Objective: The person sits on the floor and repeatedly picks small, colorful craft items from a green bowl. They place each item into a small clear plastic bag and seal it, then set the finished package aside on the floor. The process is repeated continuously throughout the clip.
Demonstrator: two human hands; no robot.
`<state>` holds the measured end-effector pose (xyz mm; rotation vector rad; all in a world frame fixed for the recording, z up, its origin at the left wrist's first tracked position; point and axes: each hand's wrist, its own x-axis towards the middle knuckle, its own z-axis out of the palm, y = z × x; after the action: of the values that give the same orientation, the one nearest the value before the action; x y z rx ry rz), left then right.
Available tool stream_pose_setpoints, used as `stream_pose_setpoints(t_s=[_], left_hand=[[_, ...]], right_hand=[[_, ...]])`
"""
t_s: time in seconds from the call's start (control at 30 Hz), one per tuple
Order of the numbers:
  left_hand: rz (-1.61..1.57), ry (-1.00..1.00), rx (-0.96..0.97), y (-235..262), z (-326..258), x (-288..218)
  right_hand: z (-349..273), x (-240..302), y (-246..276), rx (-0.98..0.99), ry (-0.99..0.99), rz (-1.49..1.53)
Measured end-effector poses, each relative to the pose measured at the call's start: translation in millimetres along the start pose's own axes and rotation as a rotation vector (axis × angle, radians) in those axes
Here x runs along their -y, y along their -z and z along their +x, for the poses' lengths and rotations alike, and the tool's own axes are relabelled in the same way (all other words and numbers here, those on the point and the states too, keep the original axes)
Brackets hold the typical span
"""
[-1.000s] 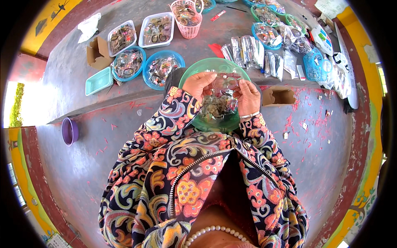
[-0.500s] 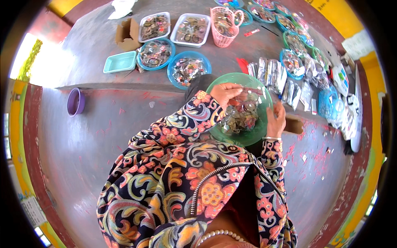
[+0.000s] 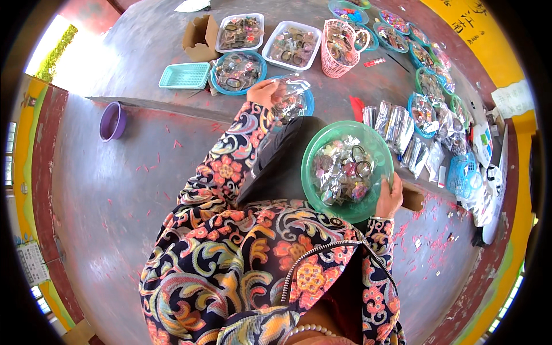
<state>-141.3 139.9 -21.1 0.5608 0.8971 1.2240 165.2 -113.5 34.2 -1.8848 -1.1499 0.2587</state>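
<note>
My left hand [image 3: 264, 93] reaches forward, fingers pinched on a clear plastic packet [image 3: 294, 86]. The packet is above a blue basin [image 3: 311, 105] holding similar shiny packets; what is inside it is too blurred to tell. By its right rim, my right hand [image 3: 390, 198] grips a green basin [image 3: 311, 152] at my lap. Inside it lies a heap of clear packets [image 3: 345, 172], with dark rings and small coloured pieces showing through.
On the raised ledge stand another blue basin [image 3: 264, 68], two white trays [image 3: 286, 65], a pink basket [image 3: 336, 70], a teal tray [image 3: 183, 76] and a cardboard box [image 3: 199, 39]. Silvery plastic sleeves [image 3: 393, 123] lie at right, near several filled basins. A purple tub [image 3: 112, 122] stands left.
My left hand has moved from inside the green basin out to the left and forward, carrying a packet over the blue basin. My right hand stays on the green rim.
</note>
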Motion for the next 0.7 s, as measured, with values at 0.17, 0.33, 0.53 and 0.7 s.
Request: stream_pose_setpoints(t_s=[0.17, 0.33, 0.53, 0.7], left_hand=[[0.579, 0.02, 0.017, 42.7, 79.8, 27.9], [0.981, -0.044, 0.095, 28.5, 129.6, 49.6], [1.606, -0.333, 0.288, 50.5, 166.4, 45.7], [1.533, -0.377, -0.025, 3.3, 121.3, 20.6]], right_hand=[[-5.3, -2.1, -1.9, -0.041, 0.039, -0.074], [-7.6, 3.3, -5.3, -0.067, 0.046, -0.136], [-26.1, 32.4, 14.0, -0.07, 0.077, -0.169], [-33.1, 35.1, 14.3, -0.096, 0.006, -0.162]])
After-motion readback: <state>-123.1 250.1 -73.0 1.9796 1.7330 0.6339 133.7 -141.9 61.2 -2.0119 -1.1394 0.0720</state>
